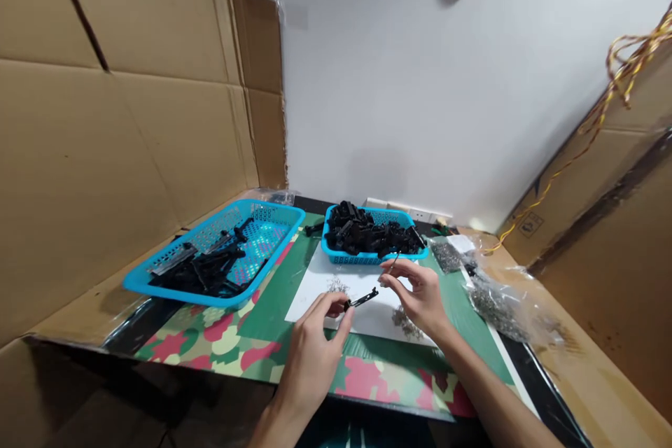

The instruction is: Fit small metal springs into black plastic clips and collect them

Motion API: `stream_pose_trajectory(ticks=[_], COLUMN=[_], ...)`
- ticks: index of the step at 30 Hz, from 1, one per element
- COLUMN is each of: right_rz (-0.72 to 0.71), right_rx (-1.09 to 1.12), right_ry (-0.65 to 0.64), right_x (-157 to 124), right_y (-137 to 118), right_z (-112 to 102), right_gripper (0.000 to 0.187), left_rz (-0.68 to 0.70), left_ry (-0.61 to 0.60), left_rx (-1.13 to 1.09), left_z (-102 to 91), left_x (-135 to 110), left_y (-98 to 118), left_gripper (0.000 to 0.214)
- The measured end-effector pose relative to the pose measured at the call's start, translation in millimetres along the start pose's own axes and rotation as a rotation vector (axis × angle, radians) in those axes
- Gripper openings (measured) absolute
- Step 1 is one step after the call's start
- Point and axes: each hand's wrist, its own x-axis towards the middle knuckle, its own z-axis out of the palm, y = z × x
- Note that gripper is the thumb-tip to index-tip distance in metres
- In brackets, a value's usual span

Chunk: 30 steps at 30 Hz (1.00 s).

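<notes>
Fingers of the left hand (315,339) pinch a slim black part (362,299) (knobbed at its tip); the right hand (420,294) grips a thin object (395,262), too small to identify.

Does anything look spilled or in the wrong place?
Maybe one black piece: it lies outside the full basket, by its left edge, while a heap sits inside. Tiny bits lie loose on paper, but in piles.
</notes>
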Motion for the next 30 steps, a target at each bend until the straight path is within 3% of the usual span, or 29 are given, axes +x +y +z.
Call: stream_pose_trajectory(ticks=[2,6,8,11,14,19,23,27,30], right_rz=[0.03,0.17,0.206,0.214,0.199,0.217,0.241,0.222,0.186], right_rx=[0.008,0.015,-0.12,-0.367,-0.558,-0.658,-0.696,-0.722,-0.683], right_ry=[0.003,-0.237,-0.309,-0.308,-0.334,-0.401,-0.4,-0.382,-0.34], right_x=[5.4,5.2,0.2,-8.3,-13.3,-13.7,-11.7,-11.6,-12.6], right_y=[-0.4,4.5,12.1,29.2,45.4,51.6,49.1,48.8,47.1], right_z=[-18.3,-59.8,-76.3,-90.3,-93.3,-91.4,-93.0,-96.3,-97.4], right_gripper=[0.026,0.038,0.04,0.042,0.038,0.03,0.035,0.03,0.022], left_rz=[-0.007,0.019,0.018,-0.02,-0.092,-0.217,-0.241,-0.196,-0.154], left_ry=[0.042,0.086,0.093,0.084,0.01,-0.104,-0.158,-0.167,-0.196], left_rx=[-0.045,-0.082,-0.049,0.033,0.128,0.258,0.322,0.399,0.469], left_z=[-8.8,-25.2,-28.7,-26.8,-18.6,3.1,13.8,4.0,-19.9], left_x=[17.7,86.3,131.4,194.3,236.3,263.4,275.0,285.5,285.0], left_y=[7.3,16.1,13.3,1.4,-12.6,-27.3,-32.5,-34.0,-33.0], left_gripper=[0.018,0.022,0.022,0.025,0.033,0.038,0.038,0.033,0.03])
